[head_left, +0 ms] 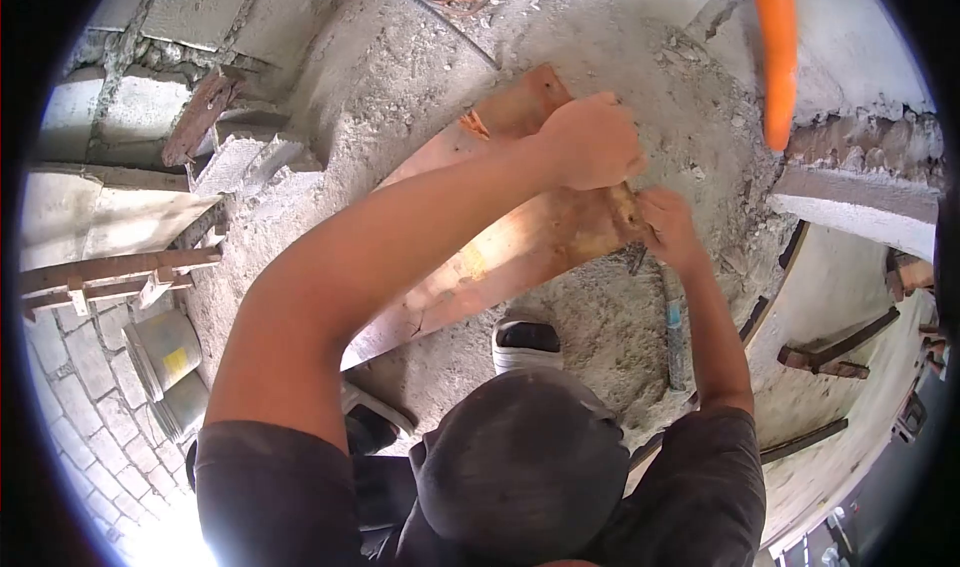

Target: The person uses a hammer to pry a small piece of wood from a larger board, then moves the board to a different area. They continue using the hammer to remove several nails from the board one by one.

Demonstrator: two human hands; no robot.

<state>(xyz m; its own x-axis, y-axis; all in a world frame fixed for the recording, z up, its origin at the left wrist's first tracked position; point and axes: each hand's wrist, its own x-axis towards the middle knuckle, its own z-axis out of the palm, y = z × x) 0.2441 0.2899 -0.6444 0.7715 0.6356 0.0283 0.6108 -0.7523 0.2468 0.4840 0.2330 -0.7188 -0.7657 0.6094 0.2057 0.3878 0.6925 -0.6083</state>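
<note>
A wide wooden board (510, 242) lies slantwise over the rough floor, with splintered wood near its far end. My left hand (598, 142) is closed in a fist over the board's right end; what is inside the fist I cannot make out. Just beside it, my right hand (668, 229) has its fingers closed at the board's right edge, by a narrow strip of lighter wood (626, 207). A small dark piece (636, 258) shows below those fingers. Near my right forearm, a tool with a blue band (674, 315) lies on the floor.
My shoe (527, 343) stands close to the board's near edge. Steel bars (430, 12) lie at the back, and an orange pipe (775, 57) hangs at the upper right. Buckets (165, 352) and broken blocks (250, 162) are on the left. Timber pieces (825, 359) lie at right.
</note>
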